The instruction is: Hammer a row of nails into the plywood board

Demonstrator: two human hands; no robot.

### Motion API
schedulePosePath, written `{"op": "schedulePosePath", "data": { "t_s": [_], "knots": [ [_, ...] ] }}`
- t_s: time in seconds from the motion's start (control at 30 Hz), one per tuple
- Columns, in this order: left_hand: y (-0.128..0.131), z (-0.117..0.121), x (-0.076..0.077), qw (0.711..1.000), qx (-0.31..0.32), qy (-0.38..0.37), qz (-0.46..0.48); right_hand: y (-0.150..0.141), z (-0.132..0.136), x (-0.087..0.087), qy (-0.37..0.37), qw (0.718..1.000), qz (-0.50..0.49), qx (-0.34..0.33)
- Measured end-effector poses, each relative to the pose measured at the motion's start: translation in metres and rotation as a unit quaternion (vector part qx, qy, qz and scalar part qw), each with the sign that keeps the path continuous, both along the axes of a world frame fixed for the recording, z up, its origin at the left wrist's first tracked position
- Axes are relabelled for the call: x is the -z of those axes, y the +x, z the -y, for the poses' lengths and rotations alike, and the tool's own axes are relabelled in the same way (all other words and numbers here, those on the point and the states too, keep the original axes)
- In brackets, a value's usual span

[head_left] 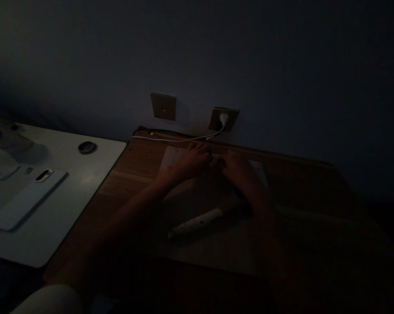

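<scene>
The scene is very dark. A pale, flat board [216, 253] lies on the wooden table, with a knife resting across it. The knife's light handle [195, 223] points to the lower left, and its dark blade runs under my right forearm. Near the board's far edge, my left hand [198, 158] has its fingers curled. A short gap to its right, my right hand [233, 163] is bent inward with fingers closed. Anything pinched in either hand is too dark and small to make out.
To the left stands a white table [76, 196] bearing a phone [28, 199], a round dark lid [86, 147] and a transparent container [12, 141]. A white cable [177, 140] runs along the back edge to a plug in the wall socket [231, 122].
</scene>
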State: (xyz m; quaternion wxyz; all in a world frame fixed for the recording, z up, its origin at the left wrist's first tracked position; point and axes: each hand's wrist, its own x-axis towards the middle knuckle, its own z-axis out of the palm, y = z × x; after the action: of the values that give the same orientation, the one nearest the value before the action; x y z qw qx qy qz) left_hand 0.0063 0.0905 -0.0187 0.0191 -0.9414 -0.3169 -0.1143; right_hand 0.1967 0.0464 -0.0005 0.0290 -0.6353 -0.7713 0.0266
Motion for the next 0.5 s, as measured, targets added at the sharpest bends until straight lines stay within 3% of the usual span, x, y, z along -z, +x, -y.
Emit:
{"op": "schedulePosePath", "data": {
  "t_s": [0.23, 0.5],
  "knots": [
    [-0.001, -0.001, 0.002, 1.0, 0.001, -0.004, -0.016, 0.001, -0.001, 0.001, 0.005, 1.0, -0.017, -0.015],
    [0.0, -0.001, 0.0, 1.0, -0.019, -0.017, -0.008, 0.015, -0.002, -0.012, 0.016, 0.996, -0.074, -0.037]
  ]
}}
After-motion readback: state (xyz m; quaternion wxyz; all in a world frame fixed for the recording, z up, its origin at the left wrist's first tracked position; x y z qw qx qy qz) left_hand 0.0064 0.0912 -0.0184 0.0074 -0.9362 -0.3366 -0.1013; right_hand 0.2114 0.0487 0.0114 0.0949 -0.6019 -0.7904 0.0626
